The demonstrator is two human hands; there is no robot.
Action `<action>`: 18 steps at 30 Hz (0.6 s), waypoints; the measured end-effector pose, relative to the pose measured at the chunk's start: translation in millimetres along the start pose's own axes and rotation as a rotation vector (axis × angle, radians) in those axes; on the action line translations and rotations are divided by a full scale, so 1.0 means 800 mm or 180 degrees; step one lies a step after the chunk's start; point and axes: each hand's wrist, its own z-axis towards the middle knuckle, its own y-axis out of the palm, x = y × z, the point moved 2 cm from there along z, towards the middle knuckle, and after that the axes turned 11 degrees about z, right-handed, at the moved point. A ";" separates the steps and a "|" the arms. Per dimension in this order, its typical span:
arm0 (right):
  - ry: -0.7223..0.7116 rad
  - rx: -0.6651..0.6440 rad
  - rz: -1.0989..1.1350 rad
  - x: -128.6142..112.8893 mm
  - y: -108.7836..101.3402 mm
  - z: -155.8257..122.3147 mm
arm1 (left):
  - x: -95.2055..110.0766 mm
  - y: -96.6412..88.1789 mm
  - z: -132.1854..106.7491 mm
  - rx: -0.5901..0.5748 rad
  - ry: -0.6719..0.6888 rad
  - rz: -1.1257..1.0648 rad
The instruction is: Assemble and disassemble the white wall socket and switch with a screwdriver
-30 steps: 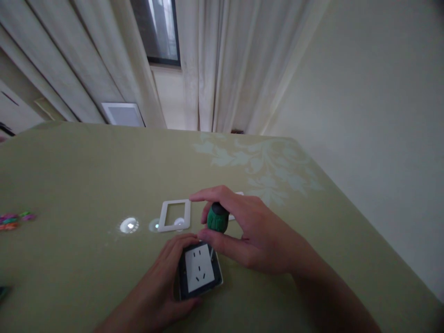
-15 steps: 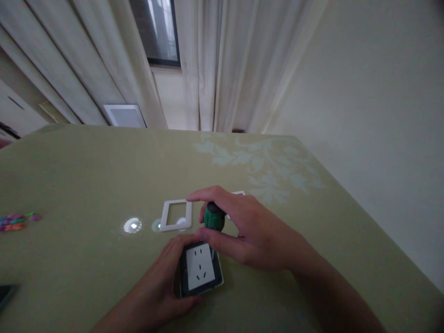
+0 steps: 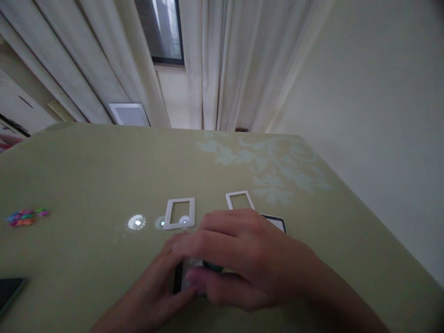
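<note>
In my left hand [image 3: 161,280] is a wall socket [image 3: 178,277] with a white face and a dark surround, gripped by its left side. My right hand [image 3: 239,263] lies across the top of the socket and hides most of it. Its fingers are curled round a screwdriver [image 3: 212,266], of which only a bit of the green handle shows between thumb and fingers. The screwdriver's tip is out of sight beneath the hand.
Beyond my hands lie two white faceplate frames, a left one [image 3: 167,215] and a right one [image 3: 229,200]. A dark-edged white panel [image 3: 277,223] sits behind my right hand. At the left are small colourful pieces [image 3: 26,217] and a dark flat object [image 3: 10,291].
My right hand has come down and nearer with the screwdriver, covering the socket face. The right frame and the dark-edged panel now show more. The view has shifted slightly.
</note>
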 end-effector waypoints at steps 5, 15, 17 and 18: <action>-0.0051 -0.0020 0.0045 -0.004 0.003 0.002 | 0.009 0.022 -0.006 0.0144 -0.0002 -0.0258; -0.0003 0.0032 0.0404 0.007 0.005 -0.002 | 0.010 0.014 0.016 0.0441 -0.0294 -0.0544; -0.0005 0.0085 0.0334 0.008 0.005 -0.002 | 0.011 0.011 0.019 0.0391 -0.0272 -0.0560; -0.0009 0.0112 0.0295 0.008 0.005 -0.002 | 0.011 0.011 0.020 0.0339 -0.0243 -0.0574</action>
